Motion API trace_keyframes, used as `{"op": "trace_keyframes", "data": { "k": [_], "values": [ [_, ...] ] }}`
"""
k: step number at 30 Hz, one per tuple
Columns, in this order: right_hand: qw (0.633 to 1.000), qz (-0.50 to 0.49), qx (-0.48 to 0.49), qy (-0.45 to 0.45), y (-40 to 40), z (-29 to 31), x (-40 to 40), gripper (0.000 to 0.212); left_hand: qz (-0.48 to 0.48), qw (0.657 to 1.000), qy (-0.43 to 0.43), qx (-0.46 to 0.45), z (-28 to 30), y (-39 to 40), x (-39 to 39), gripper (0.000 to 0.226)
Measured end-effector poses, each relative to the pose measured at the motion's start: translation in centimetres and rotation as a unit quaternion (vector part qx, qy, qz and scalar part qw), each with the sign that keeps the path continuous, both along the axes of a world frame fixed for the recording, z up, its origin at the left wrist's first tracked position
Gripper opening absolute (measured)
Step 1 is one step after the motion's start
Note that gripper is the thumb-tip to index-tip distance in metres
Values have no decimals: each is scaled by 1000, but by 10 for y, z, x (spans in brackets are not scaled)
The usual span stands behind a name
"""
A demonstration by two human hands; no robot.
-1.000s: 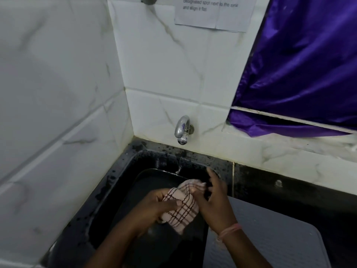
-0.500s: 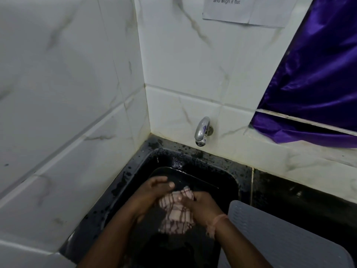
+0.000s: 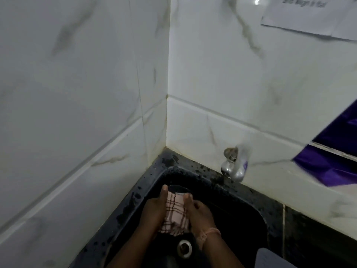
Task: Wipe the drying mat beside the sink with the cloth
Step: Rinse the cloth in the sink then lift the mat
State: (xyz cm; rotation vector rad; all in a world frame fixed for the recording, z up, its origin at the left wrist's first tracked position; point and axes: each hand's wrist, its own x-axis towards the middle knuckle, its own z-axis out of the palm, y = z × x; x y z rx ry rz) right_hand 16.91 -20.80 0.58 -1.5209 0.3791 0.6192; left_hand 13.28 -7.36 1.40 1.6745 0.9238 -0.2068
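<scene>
Over the black sink (image 3: 241,213), above its drain (image 3: 184,247), the left hand (image 3: 152,213) and right hand (image 3: 200,215) clamp the checked cloth (image 3: 174,215) between them, so wringing it poorly could carry drips onto the grey drying mat (image 3: 270,258) right of the sink.

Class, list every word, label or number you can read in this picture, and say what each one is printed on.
"and align it flat": blurred, a probable reading, on the paper notice taped to the wall tiles.
Line above it on the notice: cut off at the frame edge, unreadable.
No other text shows.
</scene>
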Motion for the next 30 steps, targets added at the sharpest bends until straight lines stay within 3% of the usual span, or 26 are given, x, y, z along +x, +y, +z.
{"op": "trace_keyframes", "data": {
  "k": [2, 4, 8, 13, 18, 24, 27, 30],
  "values": [
    [999, -7, 6, 48, 17, -14, 15, 32, 2, 1000, 22, 8, -16, 15, 20, 76],
    [999, -26, -9, 41, 30, -22, 40, 26, 18, 994, 37, -97, -22, 32, 41, 66],
    [996, -67, -57, 23, 52, -32, 112, 8, -36, 993, -33, -104, -21, 64, 103, 12],
    [994, -100, -51, -12, 93, -36, 170, 33, -19, 993, -108, 40, -20, 72, 180, 24],
    [993, -74, -70, -59, 114, -35, 183, 27, -32, 978, -111, 171, -40, 80, 203, 31],
    [977, -11, -167, -135, 103, -29, 161, 35, -48, 970, -94, 220, -39, 72, 192, 38],
    [964, 42, -218, -149, 78, -19, 145, 26, -70, 949, -100, 289, -23, 55, 170, 39],
    [952, 41, -256, -159, 49, -2, 123, 20, -117, 940, -116, 299, -4, 26, 140, 30]
  ]
}}
